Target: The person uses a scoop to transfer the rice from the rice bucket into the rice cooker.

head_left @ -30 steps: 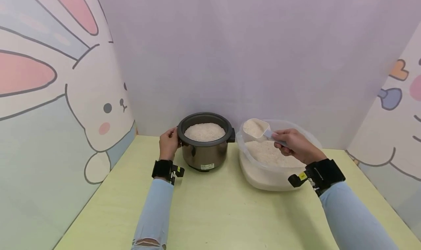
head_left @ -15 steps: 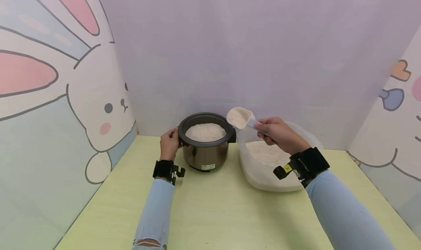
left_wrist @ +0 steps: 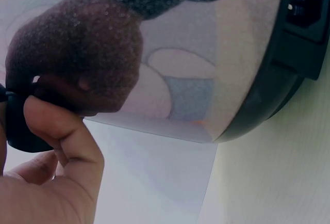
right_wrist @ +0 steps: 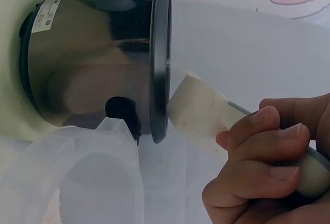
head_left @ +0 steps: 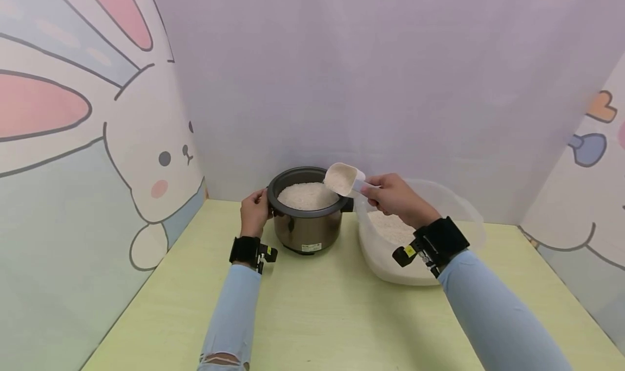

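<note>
A dark brown rice cooker [head_left: 307, 231] without a lid stands at the back, holding white rice [head_left: 304, 196]. At its left side my left hand [head_left: 254, 215] grips the black side handle [left_wrist: 25, 128], thumb and fingers around it. My right hand [head_left: 399, 200] holds a white measuring scoop [head_left: 340, 178] by its grey-blue handle. Rice fills the scoop, which overlaps the cooker's right rim and tilts slightly left. In the right wrist view, the scoop's bowl [right_wrist: 198, 111] is right at the rim [right_wrist: 161, 79], with fingers [right_wrist: 263, 154] curled round the handle.
A translucent plastic tub [head_left: 395, 272] of rice stands right of the cooker, partly under my right forearm. Behind both rises a lilac wall [head_left: 332, 78]. Rabbit-printed panels [head_left: 146, 186] flank the pale green table [head_left: 312, 317].
My right hand has carried the filled scoop left from above the tub to the cooker's right rim. My left hand keeps its grip on the cooker's handle.
</note>
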Available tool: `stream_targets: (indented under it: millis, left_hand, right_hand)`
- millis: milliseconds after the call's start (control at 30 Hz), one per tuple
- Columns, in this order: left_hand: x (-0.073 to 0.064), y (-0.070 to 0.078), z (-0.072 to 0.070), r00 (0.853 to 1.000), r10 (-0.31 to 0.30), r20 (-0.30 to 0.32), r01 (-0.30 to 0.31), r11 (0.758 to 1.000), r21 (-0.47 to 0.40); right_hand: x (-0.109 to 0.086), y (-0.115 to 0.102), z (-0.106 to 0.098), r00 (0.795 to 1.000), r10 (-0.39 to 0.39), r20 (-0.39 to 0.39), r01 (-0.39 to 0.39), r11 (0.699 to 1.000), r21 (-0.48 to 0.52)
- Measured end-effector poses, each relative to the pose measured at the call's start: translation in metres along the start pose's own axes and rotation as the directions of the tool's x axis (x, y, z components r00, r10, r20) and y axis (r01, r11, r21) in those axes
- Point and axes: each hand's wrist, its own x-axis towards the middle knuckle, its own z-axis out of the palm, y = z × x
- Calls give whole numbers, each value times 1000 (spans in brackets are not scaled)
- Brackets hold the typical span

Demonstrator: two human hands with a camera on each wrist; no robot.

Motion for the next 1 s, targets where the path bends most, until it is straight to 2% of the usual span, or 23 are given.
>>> stream_targets:
  millis: [200, 467, 700, 1000]
  left_hand:
    - [0, 2, 0, 1000, -10, -1, 10, 1000, 2]
    - [-1, 3, 1, 1000, -4, -3, 4, 1000, -1]
    - [-1, 3, 0, 1000, 1, -8, -1, 1000, 7]
    - [-4, 6, 0, 1000, -6, -6, 6, 1000, 3]
  right_hand:
    - [4, -3, 9, 1000, -15, -23, 13, 996, -83]
    - [9, -7, 21, 999, -44, -19, 42, 993, -111]
    - [13, -9, 30, 995, -91, -39, 82, 981, -177]
    - [19, -13, 41, 993, -109, -51, 94, 968, -233]
